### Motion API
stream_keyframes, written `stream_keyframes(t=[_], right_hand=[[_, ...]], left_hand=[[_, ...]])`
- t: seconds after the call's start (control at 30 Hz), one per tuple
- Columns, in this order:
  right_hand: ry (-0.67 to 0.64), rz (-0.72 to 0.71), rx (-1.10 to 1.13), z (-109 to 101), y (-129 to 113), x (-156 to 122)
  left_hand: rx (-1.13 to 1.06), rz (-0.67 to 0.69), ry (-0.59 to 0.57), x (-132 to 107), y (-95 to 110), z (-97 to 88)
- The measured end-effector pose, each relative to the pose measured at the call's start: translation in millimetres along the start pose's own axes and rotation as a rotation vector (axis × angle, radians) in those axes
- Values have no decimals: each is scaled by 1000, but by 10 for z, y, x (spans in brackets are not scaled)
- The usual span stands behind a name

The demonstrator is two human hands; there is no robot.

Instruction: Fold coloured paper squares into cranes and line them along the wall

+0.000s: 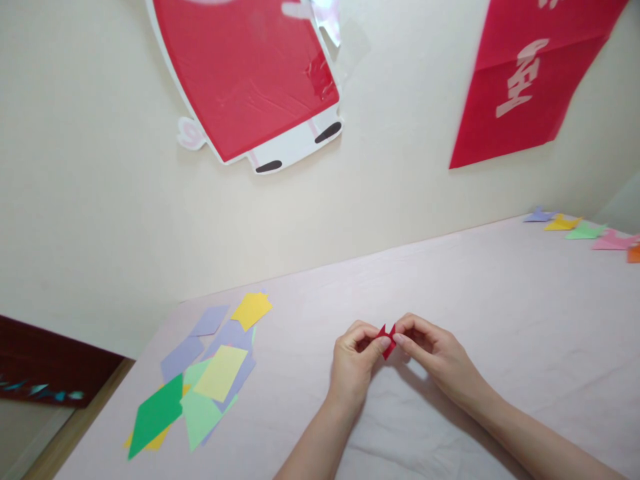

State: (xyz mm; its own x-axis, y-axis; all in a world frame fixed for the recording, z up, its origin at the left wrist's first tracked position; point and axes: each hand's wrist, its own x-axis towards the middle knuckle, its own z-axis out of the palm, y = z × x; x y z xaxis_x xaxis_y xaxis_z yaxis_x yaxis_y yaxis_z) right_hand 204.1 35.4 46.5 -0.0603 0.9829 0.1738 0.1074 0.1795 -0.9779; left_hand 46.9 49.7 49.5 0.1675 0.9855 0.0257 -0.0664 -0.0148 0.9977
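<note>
A small piece of folded red paper [387, 333] with two pointed tips at its top is held up between my two hands, above the pale cloth. My left hand [356, 360] pinches its left side between thumb and forefinger. From the right, my right hand [430, 343] pinches its other edge, with the thumb and forefinger close together. The fingertips cover much of the paper, so its full shape is hidden.
Loose sheets of coloured paper [220, 373] lie overlapping on the pale cloth [300, 427] at left. Several folded paper shapes [586, 230] stand in a row at far right. A wall [125, 220] with red decorations [255, 80] rises behind.
</note>
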Motion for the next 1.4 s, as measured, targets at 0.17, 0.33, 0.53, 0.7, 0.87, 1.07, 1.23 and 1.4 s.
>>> stream_keyframes(t=[0.17,0.33,0.53,0.7,0.87,1.07,1.23,1.4], right_hand=[[-11,8,-15,8,-16,-2],[-31,23,-16,18,-26,-6],[-89,48,-91,47,-56,-15],[-102,21,-134,42,-43,-31],[-89,-8,-174,20,-61,-24],[-108,12,-146,-21,-52,7],[-113,56,-65,-9,-65,2],[-74,116,-27,-5,-73,5]], left_hand=[[35,1,-15,-12,-11,3],[100,30,-43,-50,-20,46],[206,98,-33,-89,-24,57],[221,93,-16,-77,-49,25],[171,59,-23,-51,-39,22],[103,35,18,-17,-32,-10],[83,32,14,-25,-47,0],[103,52,-8,-56,-12,37]])
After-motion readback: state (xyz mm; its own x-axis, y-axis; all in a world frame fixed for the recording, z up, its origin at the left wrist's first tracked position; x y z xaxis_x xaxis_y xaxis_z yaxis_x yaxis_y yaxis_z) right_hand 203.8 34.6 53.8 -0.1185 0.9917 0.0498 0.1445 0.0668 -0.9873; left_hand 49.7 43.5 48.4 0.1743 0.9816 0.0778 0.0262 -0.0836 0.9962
